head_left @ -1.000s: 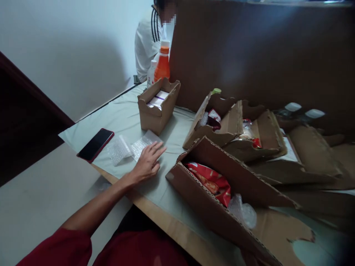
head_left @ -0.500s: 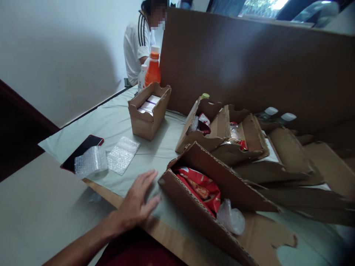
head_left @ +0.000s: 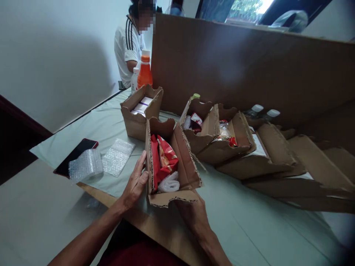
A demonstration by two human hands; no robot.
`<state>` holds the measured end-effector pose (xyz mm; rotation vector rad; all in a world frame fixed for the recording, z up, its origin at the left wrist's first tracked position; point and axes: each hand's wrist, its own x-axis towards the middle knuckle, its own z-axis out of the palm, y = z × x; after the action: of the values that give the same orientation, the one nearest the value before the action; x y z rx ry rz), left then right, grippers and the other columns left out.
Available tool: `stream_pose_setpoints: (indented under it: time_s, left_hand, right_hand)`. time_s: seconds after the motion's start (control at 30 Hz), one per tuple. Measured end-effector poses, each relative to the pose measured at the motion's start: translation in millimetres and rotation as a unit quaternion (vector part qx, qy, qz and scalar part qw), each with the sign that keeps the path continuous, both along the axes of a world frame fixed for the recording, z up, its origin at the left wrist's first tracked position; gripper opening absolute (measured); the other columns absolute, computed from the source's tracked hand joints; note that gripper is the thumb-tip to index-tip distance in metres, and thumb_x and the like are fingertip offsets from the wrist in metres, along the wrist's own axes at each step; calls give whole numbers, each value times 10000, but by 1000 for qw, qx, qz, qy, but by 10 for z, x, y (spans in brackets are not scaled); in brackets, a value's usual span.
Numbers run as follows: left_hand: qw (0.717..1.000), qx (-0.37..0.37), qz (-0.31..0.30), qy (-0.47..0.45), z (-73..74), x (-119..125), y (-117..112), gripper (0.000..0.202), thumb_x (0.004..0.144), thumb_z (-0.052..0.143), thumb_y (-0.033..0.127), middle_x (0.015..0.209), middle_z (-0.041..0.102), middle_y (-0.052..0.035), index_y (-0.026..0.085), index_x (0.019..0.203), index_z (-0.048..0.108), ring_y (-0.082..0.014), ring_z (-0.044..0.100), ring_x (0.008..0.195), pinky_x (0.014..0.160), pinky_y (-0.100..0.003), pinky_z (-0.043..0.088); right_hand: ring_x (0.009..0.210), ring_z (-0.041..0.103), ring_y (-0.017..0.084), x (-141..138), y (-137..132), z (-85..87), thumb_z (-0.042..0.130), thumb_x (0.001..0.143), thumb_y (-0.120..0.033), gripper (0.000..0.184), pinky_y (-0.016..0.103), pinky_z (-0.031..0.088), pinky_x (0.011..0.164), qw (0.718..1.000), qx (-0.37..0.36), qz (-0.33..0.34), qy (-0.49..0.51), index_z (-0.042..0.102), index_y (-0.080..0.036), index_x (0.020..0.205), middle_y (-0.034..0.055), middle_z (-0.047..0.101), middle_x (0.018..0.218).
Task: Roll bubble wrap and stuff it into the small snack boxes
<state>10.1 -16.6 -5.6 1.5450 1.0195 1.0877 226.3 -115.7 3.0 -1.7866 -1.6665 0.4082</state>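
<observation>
A cardboard box (head_left: 188, 168) with an open top and a torn front flap is in front of me. Inside it are red printed food packets (head_left: 167, 153) and a clump of bubble wrap (head_left: 168, 183). Along the box's left wall lies my left hand (head_left: 135, 184), open, its fingers straight and flat, the thumb a little apart. My right hand (head_left: 191, 212) reaches under the front flap and supports the box from below. Its fingers are hidden by the cardboard. Left of the box are a flat bubble-wrap pouch (head_left: 118, 157), a curled bubble-wrap piece (head_left: 85, 165) and a dark phone (head_left: 74, 153).
Behind stands a small carton of white boxes (head_left: 133, 123), beside an orange bottle (head_left: 145, 74). A row of cardboard bins (head_left: 233, 155) runs right, before a tall cardboard panel (head_left: 222, 62). A person in a white shirt (head_left: 123, 51) sits at the back left.
The box has turned, with its torn flap now toward me, and shifted left. My right hand has come into view under it. My left hand now touches its side.
</observation>
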Motion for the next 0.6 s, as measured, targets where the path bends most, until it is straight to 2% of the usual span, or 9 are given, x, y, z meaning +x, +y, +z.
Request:
stream_pose_setpoints:
  time_s: [0.1, 0.2, 0.27, 0.33, 0.4, 0.47, 0.53, 0.6]
  left_hand:
    - [999, 11, -10, -33, 15, 78, 137, 836, 959, 404, 717, 1698, 307, -102, 196, 1608, 333, -314, 268, 1574, 1303, -468, 231]
    - [998, 25, -15, -52, 42, 83, 393, 865, 923, 446, 739, 1624, 442, -122, 168, 1572, 404, -335, 366, 1528, 1266, -458, 325]
    - [999, 31, 6, -24, 78, 22, 562, 814, 917, 481, 710, 1555, 528, -124, 155, 1512, 486, -333, 443, 1476, 1236, -438, 369]
    - [998, 29, 52, 24, 109, -79, 623, 717, 936, 499, 640, 1487, 584, -127, 138, 1446, 546, -325, 515, 1405, 1198, -435, 402]
    - [992, 18, 112, 61, 115, -186, 519, 587, 972, 480, 558, 1343, 664, -123, 133, 1360, 594, -300, 611, 1265, 1117, -439, 466]
    - [986, 6, 146, 84, 81, -243, 293, 438, 993, 469, 488, 1079, 724, -82, 153, 1204, 656, -244, 686, 1029, 959, -392, 548]
    - [986, 14, 124, 107, 24, -207, 73, 283, 970, 529, 417, 871, 691, -31, 183, 1009, 683, -194, 679, 837, 791, -314, 568]
    - [990, 44, 69, 116, -32, -74, -12, 180, 910, 605, 347, 888, 693, -33, 194, 963, 683, -188, 682, 838, 770, -296, 570]
  right_hand:
    - [716, 697, 228, -68, 180, 5, 520, 886, -223, 157, 316, 551, 629, 999, 43, 21, -24, 660, -214, 955, 73, 720, 843]
    - [755, 706, 236, -130, 295, 3, 492, 946, -219, 146, 313, 532, 650, 992, 83, 37, -84, 636, -209, 971, 90, 729, 854]
    - [746, 706, 234, -162, 369, 5, 485, 984, -252, 163, 307, 509, 648, 988, 98, 39, -111, 635, -188, 996, 97, 736, 842]
    - [733, 705, 230, -180, 457, 16, 513, 995, -291, 175, 302, 482, 656, 987, 87, 28, -133, 644, -178, 963, 94, 741, 809]
    - [728, 705, 222, -184, 559, 25, 569, 982, -317, 178, 296, 453, 674, 987, 52, 20, -153, 656, -184, 902, 84, 749, 783]
    - [711, 700, 209, -183, 667, 16, 610, 967, -335, 190, 289, 425, 678, 987, 16, 18, -158, 666, -192, 853, 68, 754, 756]
    - [689, 697, 203, -183, 779, -23, 631, 957, -365, 216, 286, 411, 666, 990, 1, 13, -141, 674, -195, 830, 62, 755, 734]
    - [693, 702, 209, -177, 887, -92, 620, 961, -386, 237, 288, 419, 666, 993, 1, 7, -121, 686, -195, 839, 68, 761, 742]
